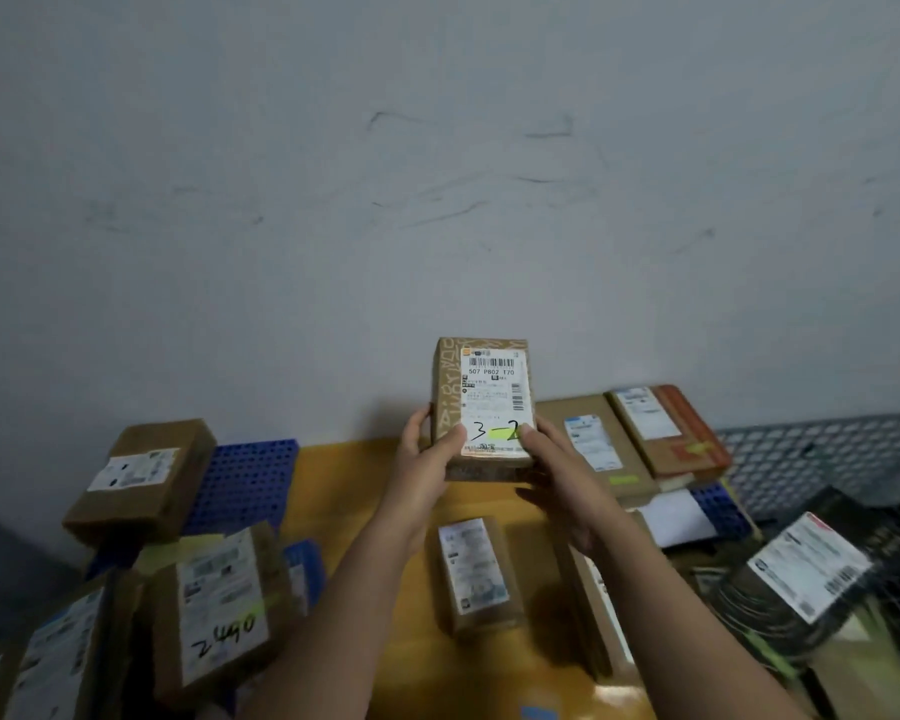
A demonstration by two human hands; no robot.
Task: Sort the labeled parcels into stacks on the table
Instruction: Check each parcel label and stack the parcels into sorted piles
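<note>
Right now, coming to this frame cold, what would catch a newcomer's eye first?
First, the brown parcel raised above the yellow table at centre, gripped by the left hand and right hand, its white label handwritten "3-2". Next, the parcel marked "2490" at lower left. Then the dark bag with a white label at far right.

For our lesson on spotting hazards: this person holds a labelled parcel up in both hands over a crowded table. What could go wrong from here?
1. The left hand and right hand grip only the near end of the held parcel, so it might tip away and drop onto the table.
2. Both thumbs touch its handwritten mark, which could be misread.
3. The parcel marked 2490 seems to lie tilted on its neighbours; a nudge might topple it.
</note>
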